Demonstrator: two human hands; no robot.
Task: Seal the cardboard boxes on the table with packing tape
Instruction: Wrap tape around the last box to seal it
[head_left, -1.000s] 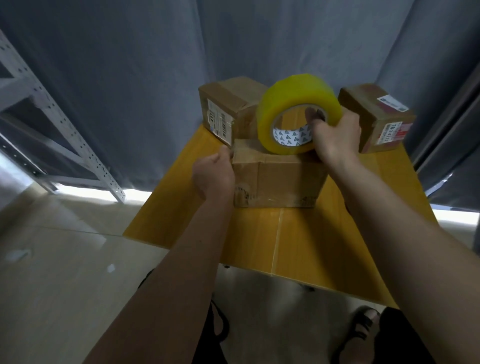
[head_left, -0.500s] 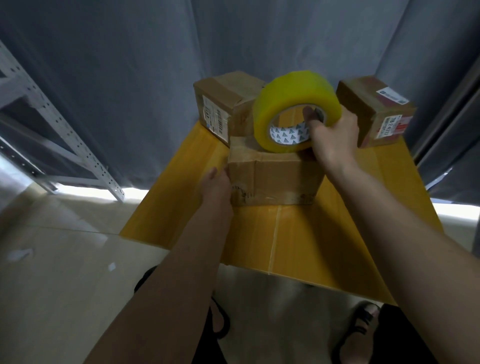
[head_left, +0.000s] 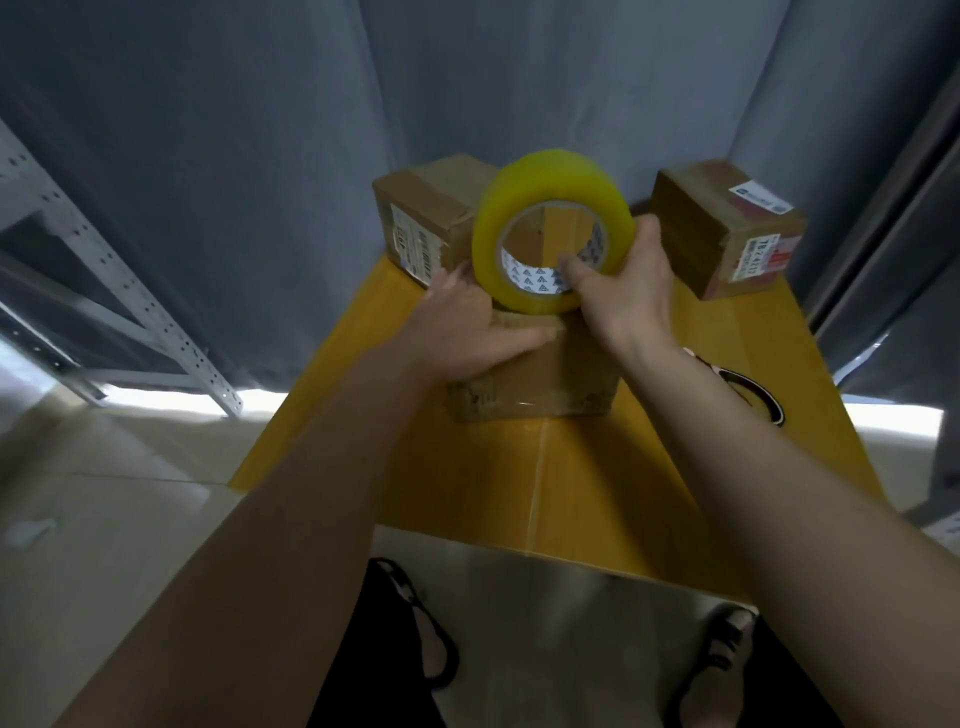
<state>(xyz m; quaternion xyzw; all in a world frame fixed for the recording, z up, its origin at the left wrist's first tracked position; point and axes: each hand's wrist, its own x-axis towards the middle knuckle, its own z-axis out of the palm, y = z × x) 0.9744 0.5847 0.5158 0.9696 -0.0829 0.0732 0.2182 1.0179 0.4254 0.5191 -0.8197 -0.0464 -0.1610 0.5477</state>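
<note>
- The near cardboard box (head_left: 540, 379) stands in the middle of the frame, on the yellow worktop (head_left: 519, 483).
- The left hand (head_left: 467, 327) lies flat on top of this box, at its left part, with fingers stretched out and the thumb pointing to the right.
- The right hand (head_left: 623, 296) holds the yellow tape roll (head_left: 550, 228): the thumb is inside the core, the other fingers go around the outer right side.
- The roll stands on its edge, touching the top of the near box at the far side, just right of the left hand.
- A second box (head_left: 431, 218) is behind the roll, upper left of centre; a third box (head_left: 727, 228) is at upper right, well apart from the hands.
- A dark ring-shaped object (head_left: 753, 395) lies on the worktop under the right forearm; I cannot tell what it is.
</note>
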